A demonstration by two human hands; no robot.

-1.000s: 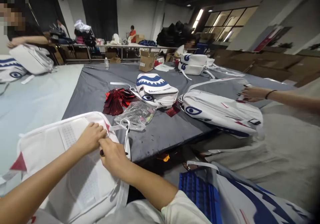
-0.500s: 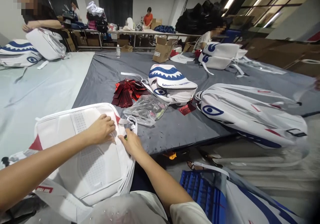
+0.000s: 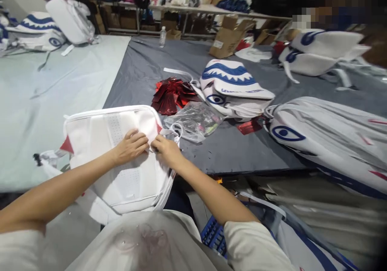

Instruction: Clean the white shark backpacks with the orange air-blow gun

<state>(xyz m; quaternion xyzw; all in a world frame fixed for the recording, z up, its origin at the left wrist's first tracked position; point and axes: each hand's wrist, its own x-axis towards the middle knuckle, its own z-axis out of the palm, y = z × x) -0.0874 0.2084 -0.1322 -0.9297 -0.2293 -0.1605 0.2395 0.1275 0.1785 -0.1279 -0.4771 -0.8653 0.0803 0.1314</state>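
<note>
A white backpack (image 3: 99,142) lies back-side up at the near table edge in front of me. My left hand (image 3: 131,145) rests on its upper right part with the fingers curled and pressing the fabric. My right hand (image 3: 165,149) meets it from the right, fingers pinched at the same spot near the white strap loop (image 3: 177,130). What the fingers pinch is too small to make out.
A clear plastic bag (image 3: 195,119), a pile of red foil pieces (image 3: 171,93) and shark-faced white backpacks (image 3: 234,87) (image 3: 326,134) lie on the grey table cover (image 3: 142,69). A cardboard box (image 3: 225,41) and a bottle (image 3: 162,37) stand farther back. Other people work at the far edges.
The view has tilted down and left. My right hand has moved up to meet my left hand at the backpack's upper right corner. The co-worker's hand at right is gone from view.
</note>
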